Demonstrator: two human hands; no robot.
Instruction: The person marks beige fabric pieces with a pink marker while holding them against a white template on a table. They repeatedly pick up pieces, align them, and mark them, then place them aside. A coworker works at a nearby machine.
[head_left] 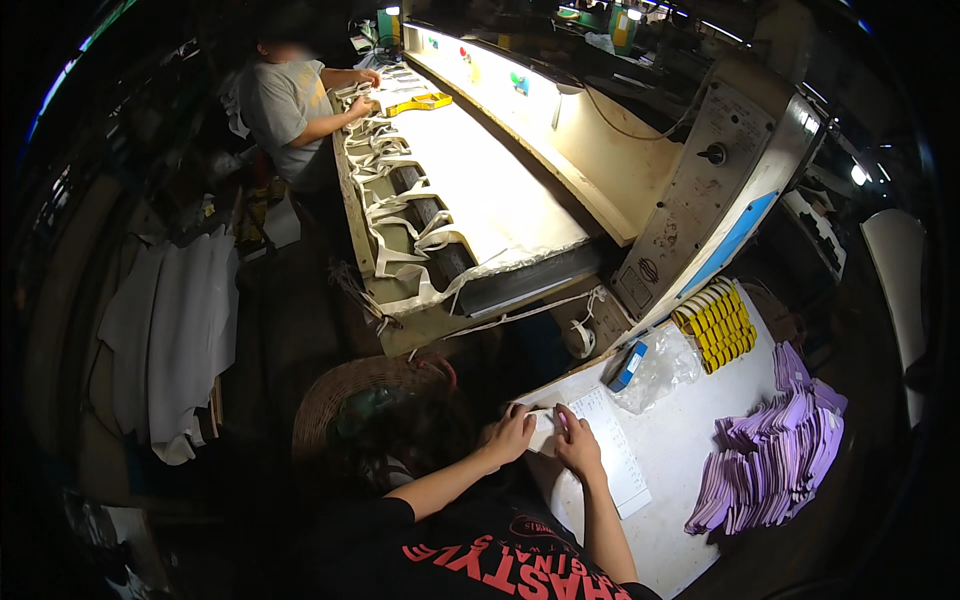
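My left hand (pixel 512 434) is closed on the left edge of a small white piece (pixel 542 434), perhaps paper or card. My right hand (pixel 578 446) is at its right side with the fingers bent together. Something small and pinkish-purple shows at those fingers, too small to name. Beneath and beside my right hand lies a white sheet of paper (pixel 618 462) with handwriting, on the white tabletop (pixel 672 545). A blue box (pixel 627 366) and a crumpled clear plastic bag (pixel 668 372) lie just beyond the sheet.
Stacked purple cut pieces (pixel 765 460) cover the table's right side; yellow pieces (pixel 716 325) stand at its far end. Ahead is a lit conveyor machine (pixel 500 200) with white straps (pixel 400 215). A person (pixel 290 105) works at its left side. A wicker basket (pixel 325 400) stands left.
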